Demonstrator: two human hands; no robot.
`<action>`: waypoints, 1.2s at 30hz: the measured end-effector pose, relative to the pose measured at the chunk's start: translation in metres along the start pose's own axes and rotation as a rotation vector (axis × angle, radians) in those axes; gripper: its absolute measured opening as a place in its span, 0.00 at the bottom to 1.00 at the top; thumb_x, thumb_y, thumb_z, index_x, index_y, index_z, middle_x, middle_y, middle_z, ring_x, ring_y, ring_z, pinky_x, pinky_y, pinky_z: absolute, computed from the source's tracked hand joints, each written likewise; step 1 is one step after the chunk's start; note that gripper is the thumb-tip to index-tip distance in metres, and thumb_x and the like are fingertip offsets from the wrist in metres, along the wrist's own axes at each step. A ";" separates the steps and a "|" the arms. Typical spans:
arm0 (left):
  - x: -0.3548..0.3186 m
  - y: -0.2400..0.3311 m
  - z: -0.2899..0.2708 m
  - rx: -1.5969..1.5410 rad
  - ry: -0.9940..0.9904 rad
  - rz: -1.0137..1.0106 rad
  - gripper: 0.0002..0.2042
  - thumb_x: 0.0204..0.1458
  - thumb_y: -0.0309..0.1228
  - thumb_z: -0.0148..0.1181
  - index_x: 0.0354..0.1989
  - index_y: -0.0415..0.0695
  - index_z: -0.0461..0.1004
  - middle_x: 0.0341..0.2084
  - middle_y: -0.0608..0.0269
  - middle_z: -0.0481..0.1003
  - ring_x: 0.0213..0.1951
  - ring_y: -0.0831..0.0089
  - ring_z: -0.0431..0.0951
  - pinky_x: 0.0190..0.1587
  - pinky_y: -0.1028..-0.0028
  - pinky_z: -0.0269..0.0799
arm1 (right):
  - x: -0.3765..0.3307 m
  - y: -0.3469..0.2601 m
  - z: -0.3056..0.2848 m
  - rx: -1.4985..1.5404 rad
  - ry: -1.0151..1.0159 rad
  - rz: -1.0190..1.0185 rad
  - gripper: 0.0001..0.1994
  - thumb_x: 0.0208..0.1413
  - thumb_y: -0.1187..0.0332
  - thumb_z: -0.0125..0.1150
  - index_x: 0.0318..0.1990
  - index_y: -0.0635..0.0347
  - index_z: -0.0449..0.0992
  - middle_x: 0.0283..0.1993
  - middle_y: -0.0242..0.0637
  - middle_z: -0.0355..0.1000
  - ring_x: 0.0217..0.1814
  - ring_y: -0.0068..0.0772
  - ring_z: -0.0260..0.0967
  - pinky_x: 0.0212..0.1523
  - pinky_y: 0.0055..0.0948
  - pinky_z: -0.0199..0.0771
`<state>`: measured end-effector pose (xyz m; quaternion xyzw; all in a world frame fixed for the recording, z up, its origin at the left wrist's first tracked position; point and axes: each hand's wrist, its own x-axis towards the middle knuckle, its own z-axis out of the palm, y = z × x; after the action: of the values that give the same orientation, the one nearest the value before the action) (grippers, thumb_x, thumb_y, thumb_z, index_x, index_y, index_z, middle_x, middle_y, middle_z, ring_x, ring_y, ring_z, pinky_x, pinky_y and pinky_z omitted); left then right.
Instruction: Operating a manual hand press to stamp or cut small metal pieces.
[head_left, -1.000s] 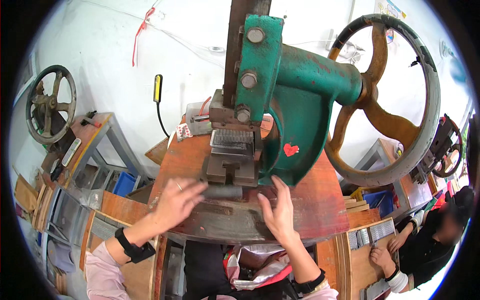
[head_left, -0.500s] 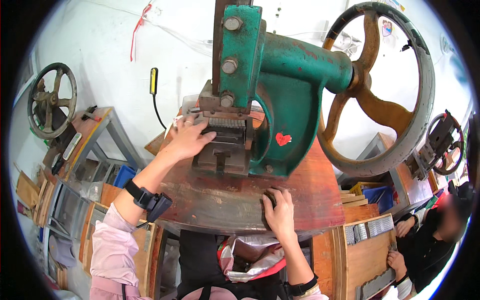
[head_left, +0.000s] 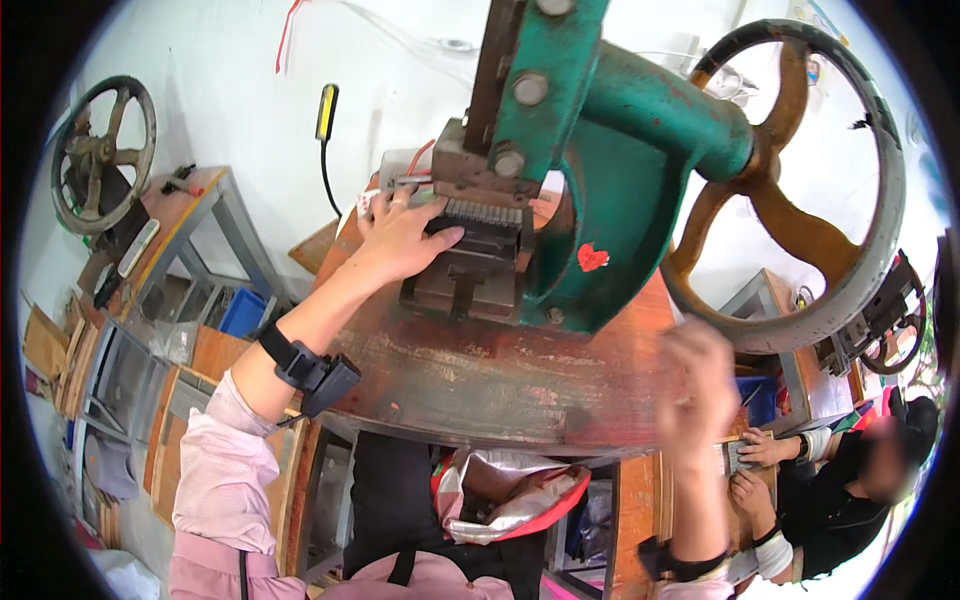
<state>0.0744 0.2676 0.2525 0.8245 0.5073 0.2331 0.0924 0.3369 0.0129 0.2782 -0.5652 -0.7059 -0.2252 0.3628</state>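
Note:
My left hand (head_left: 400,237) rests against the left side of a dark metal die block (head_left: 478,236) in the green hand press (head_left: 640,190). Its fingers are spread, with the thumb lying along the front of the block; some fingertips are hidden beside it. Above the block sits the press ram (head_left: 478,165), its lower face close over a row of metal teeth (head_left: 485,210). My right hand (head_left: 700,385) is raised over the right edge of the wooden bench (head_left: 480,385), just below the big handwheel (head_left: 778,335). Motion smears its fingers.
A silver and red bag (head_left: 510,495) lies open at my lap. Another handwheel press (head_left: 105,155) stands on the left, and a further one (head_left: 885,310) on the right. At the lower right a co-worker (head_left: 850,490) handles pieces over a wooden tray. A yellow lamp (head_left: 327,112) is on the wall.
My right hand has left the bench top and moved right and up towards the handwheel. My left hand stays at the die block. The whole view has shifted, with the press farther right.

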 end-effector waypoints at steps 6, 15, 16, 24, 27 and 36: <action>-0.002 0.007 0.002 0.062 0.003 0.024 0.29 0.56 0.56 0.49 0.62 0.53 0.67 0.66 0.41 0.51 0.67 0.37 0.42 0.63 0.37 0.32 | 0.131 0.017 -0.118 -0.853 0.342 -0.142 0.16 0.51 0.79 0.59 0.49 0.61 0.74 0.48 0.41 0.73 0.54 0.44 0.67 0.59 0.42 0.60; -0.010 0.013 0.024 -0.373 0.391 -0.263 0.50 0.40 0.51 0.71 0.64 0.32 0.49 0.60 0.36 0.53 0.66 0.46 0.47 0.66 0.52 0.44 | 0.160 0.065 -0.155 -0.282 0.253 0.641 0.19 0.56 0.66 0.58 0.53 0.65 0.71 0.39 0.37 0.71 0.37 0.34 0.65 0.43 0.36 0.66; -0.011 0.013 0.030 -0.496 0.424 -0.375 0.54 0.36 0.49 0.75 0.63 0.28 0.46 0.58 0.37 0.53 0.65 0.48 0.48 0.66 0.55 0.45 | 0.154 0.061 -0.150 -0.222 0.300 0.682 0.19 0.56 0.65 0.58 0.54 0.65 0.71 0.38 0.37 0.71 0.35 0.33 0.65 0.42 0.36 0.67; -0.005 -0.002 0.030 -1.267 0.018 -0.111 0.31 0.43 0.36 0.73 0.52 0.29 0.67 0.44 0.52 0.75 0.45 0.71 0.75 0.49 0.72 0.70 | 0.075 -0.010 0.015 0.111 1.044 0.431 0.23 0.59 0.69 0.57 0.59 0.70 0.62 0.31 0.35 0.69 0.27 0.22 0.65 0.31 0.25 0.72; -0.007 0.003 0.023 -1.212 -0.055 -0.181 0.29 0.47 0.35 0.70 0.55 0.36 0.65 0.49 0.57 0.72 0.51 0.71 0.71 0.55 0.69 0.66 | 0.063 0.026 -0.021 0.284 0.862 0.430 0.21 0.59 0.67 0.58 0.56 0.69 0.65 0.28 0.34 0.69 0.24 0.22 0.65 0.27 0.23 0.71; -0.007 0.006 0.022 -1.263 -0.055 -0.199 0.30 0.46 0.37 0.71 0.55 0.36 0.65 0.48 0.57 0.73 0.50 0.70 0.72 0.54 0.70 0.67 | 0.110 0.045 -0.096 0.300 0.615 0.484 0.12 0.59 0.58 0.61 0.30 0.56 0.71 0.18 0.22 0.56 0.19 0.12 0.51 0.20 0.16 0.49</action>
<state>0.0867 0.2602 0.2330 0.5660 0.3437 0.4562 0.5945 0.3947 0.0245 0.4195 -0.5620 -0.4366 -0.1866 0.6772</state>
